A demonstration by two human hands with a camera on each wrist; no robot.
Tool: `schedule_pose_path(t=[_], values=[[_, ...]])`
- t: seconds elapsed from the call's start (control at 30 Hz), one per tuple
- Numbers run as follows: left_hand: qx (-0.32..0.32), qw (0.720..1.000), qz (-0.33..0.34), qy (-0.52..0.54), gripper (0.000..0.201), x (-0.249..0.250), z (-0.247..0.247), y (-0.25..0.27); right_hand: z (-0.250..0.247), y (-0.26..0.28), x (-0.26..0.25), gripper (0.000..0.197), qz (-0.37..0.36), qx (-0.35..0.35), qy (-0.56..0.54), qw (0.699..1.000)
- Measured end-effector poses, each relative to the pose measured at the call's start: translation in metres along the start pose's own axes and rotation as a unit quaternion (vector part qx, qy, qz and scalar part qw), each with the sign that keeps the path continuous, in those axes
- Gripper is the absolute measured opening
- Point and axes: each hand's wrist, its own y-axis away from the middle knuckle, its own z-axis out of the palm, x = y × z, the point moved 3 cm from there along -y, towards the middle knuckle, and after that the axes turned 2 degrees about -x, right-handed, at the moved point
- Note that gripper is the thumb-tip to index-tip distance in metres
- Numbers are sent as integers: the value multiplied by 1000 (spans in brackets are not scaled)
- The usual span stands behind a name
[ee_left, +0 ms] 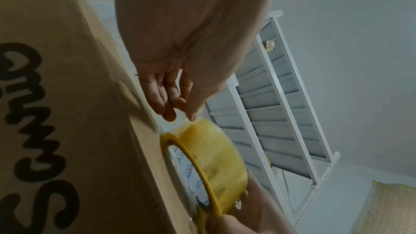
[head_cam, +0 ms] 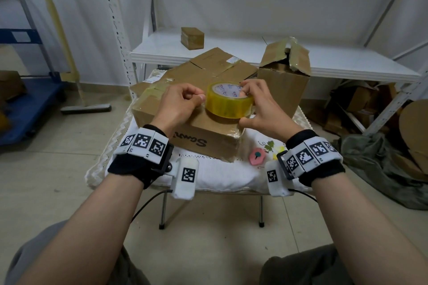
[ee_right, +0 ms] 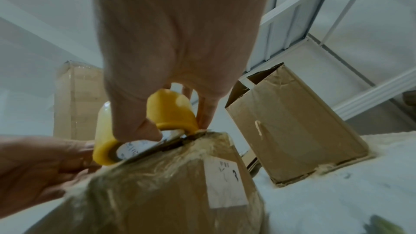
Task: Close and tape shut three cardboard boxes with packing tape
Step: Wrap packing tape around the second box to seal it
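No fully readable text on box [head_cam: 215, 139]

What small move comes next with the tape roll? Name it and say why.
Probably peel the tape's free end loose. The right hand grips the tape roll, which rests on the front box, while the left hand pinches at the roll's edge. No strip is drawn out yet.

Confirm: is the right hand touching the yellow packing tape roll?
Touching. The head view shows the right hand gripping the yellow packing tape roll, fingers in its core and thumb on the outer wall; the right wrist view agrees.
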Motion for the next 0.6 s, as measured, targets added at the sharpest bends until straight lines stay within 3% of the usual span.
schedule_pose_path(t=[0.23,0.4,0.5,0.6], values=[[3,999,17,50,3,6,-10,-4,-6,-5,-17,48,-60,63,-29,996],[2,993,83,80,4,20,-33,-13,-12,-10,-36,48,-111,157,-85,978],[-4,992,90,86,8,27,-46,-22,-15,-18,-43,42,-92,208,-114,967],[-9,995,47,93,9,27,-58,-32,-9,-27,-46,44,-61,217,-149,963]])
